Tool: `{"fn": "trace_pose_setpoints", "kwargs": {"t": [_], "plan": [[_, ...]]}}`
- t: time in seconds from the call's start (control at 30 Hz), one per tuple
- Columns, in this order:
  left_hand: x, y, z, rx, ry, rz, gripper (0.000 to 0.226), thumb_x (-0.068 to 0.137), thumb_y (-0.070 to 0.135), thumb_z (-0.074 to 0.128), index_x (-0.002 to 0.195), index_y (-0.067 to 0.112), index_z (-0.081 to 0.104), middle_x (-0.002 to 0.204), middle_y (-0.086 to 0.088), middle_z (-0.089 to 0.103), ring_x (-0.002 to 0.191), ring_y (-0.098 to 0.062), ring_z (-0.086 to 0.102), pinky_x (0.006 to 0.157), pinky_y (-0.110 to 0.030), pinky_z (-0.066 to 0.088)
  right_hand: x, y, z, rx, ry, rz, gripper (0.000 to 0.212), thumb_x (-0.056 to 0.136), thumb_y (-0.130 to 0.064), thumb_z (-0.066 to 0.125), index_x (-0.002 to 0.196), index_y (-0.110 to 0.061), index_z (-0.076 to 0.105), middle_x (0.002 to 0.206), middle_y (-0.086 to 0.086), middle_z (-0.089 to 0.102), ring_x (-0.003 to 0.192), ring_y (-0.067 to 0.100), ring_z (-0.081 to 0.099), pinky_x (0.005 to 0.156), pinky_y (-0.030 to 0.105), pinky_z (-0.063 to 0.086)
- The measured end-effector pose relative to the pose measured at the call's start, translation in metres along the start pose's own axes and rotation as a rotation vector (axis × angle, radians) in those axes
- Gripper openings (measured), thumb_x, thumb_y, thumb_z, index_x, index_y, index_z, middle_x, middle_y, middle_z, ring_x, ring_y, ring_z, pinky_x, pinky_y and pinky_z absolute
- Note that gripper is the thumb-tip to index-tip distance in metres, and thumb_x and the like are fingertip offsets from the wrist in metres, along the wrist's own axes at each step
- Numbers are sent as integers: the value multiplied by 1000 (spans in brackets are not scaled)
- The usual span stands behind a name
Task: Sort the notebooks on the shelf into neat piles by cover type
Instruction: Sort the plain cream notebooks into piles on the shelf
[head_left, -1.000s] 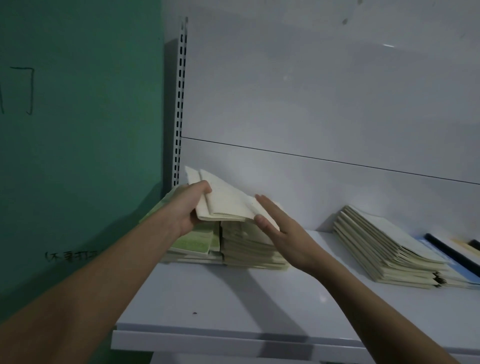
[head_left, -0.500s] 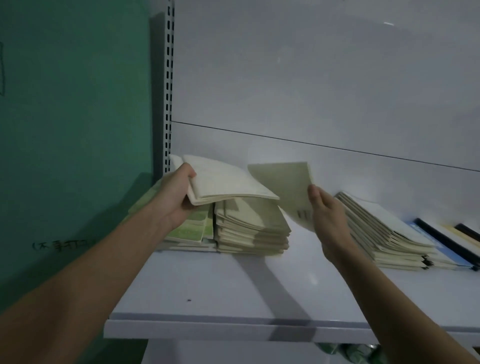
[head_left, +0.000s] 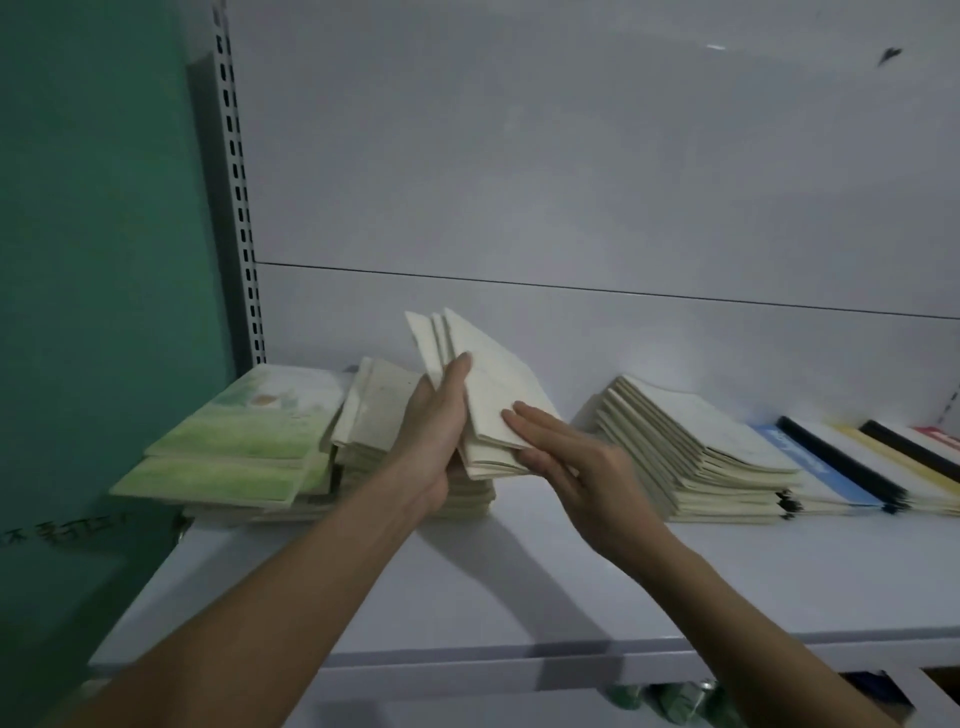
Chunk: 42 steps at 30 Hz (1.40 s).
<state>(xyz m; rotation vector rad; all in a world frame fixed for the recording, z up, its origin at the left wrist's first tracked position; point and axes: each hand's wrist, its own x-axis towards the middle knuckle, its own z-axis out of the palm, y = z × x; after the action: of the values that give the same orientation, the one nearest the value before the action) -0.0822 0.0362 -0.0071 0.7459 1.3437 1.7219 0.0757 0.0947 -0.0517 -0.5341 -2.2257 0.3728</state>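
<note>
Head view: a small bundle of cream-covered notebooks is held tilted above the shelf, gripped by the left hand with the thumb across the front cover and the other fingers behind. The right hand lies with straight fingers flat against the lower right corner of the bundle, nothing being clasped by it. Directly below, a cream pile rests on the shelf, touching a pile of green illustrated covers at the far left. Well to the right, a fanned cream stack leans on blue-covered and black-spined notebooks.

The step in hand is judged to be the peeling of one notebook from the held bundle. A top cover would need to be separated by the right fingers, its type checked, and the book carried to the matching pile, the edges being squared there.
</note>
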Motion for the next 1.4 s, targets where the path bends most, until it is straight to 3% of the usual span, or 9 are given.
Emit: {"fn": "trace_pose_setpoints", "kwargs": {"t": [0.17, 0.27, 0.43, 0.6, 0.73, 0.83, 1.0, 1.13, 1.4], "plan": [[8, -22, 56, 59, -37, -31, 38, 85, 12, 65, 122, 13, 57, 104, -9, 73, 91, -26, 72, 78, -42, 60, -21, 33, -45, 292, -31, 280, 46, 94, -62, 33, 129, -43, 58, 142, -26, 46, 132, -7, 38, 110, 30, 34], [12, -40, 84, 67, -37, -131, 33, 85, 9, 62, 118, 7, 58, 105, -14, 71, 92, -28, 70, 75, -38, 59, -30, 58, -57, 175, 103, 502, 53, 96, -54, 43, 140, -26, 48, 142, -9, 48, 127, 8, 45, 108, 40, 39], [27, -66, 103, 240, -59, -235, 30, 85, 6, 58, 115, 1, 57, 105, -17, 69, 91, -29, 68, 82, -40, 56, -54, 86, -55, 307, 1, 755, 55, 91, -44, 59, 135, -16, 43, 122, 2, 53, 98, 16, 61, 75, 31, 58], [33, -100, 101, 1126, -17, -258, 65, 94, 21, 52, 148, 2, 22, 146, -19, 37, 124, -33, 49, 89, -33, 47, -67, 105, -33, 94, -77, 633, 43, 87, -18, 67, 127, -17, 52, 137, 4, 35, 113, 12, 41, 85, 5, 31], [40, -115, 106, 1348, 77, -208, 74, 101, 21, 41, 153, 0, -8, 160, -21, 7, 144, -36, 21, 110, -39, 29, -54, 111, -14, 39, -81, 602, 40, 90, -14, 61, 129, -12, 52, 150, 12, 25, 136, 26, 32, 101, 21, 27], [61, -114, 106, 1380, 121, -151, 65, 101, 22, 37, 153, 0, 5, 155, -19, 26, 142, -37, 21, 109, -40, 30, -37, 117, -4, -12, -78, 599, 31, 95, -14, 54, 125, -7, 53, 153, 16, 21, 132, 31, 37, 101, 28, 31], [70, -137, 88, 1148, 190, 40, 39, 96, 22, 43, 132, 6, 48, 136, -12, 48, 130, -32, 40, 106, -41, 35, -19, 141, 14, -200, -27, 536, 25, 94, -22, 52, 112, -7, 58, 127, 11, 47, 102, 30, 52, 82, 36, 40], [69, -152, 79, 1008, 204, 176, 48, 97, 21, 48, 144, 14, 45, 150, -2, 43, 137, -23, 38, 115, -39, 29, -23, 147, 25, -293, 22, 497, 25, 94, -25, 50, 110, -10, 60, 124, 10, 50, 100, 30, 51, 78, 36, 40], [76, -157, 86, 1183, 241, 181, 49, 96, 28, 45, 145, 23, 42, 150, 4, 41, 135, -25, 30, 111, -35, 24, -19, 161, 30, -266, -43, 407, 20, 91, -18, 44, 104, -10, 57, 106, 9, 57, 101, 28, 49, 80, 38, 42]]}}
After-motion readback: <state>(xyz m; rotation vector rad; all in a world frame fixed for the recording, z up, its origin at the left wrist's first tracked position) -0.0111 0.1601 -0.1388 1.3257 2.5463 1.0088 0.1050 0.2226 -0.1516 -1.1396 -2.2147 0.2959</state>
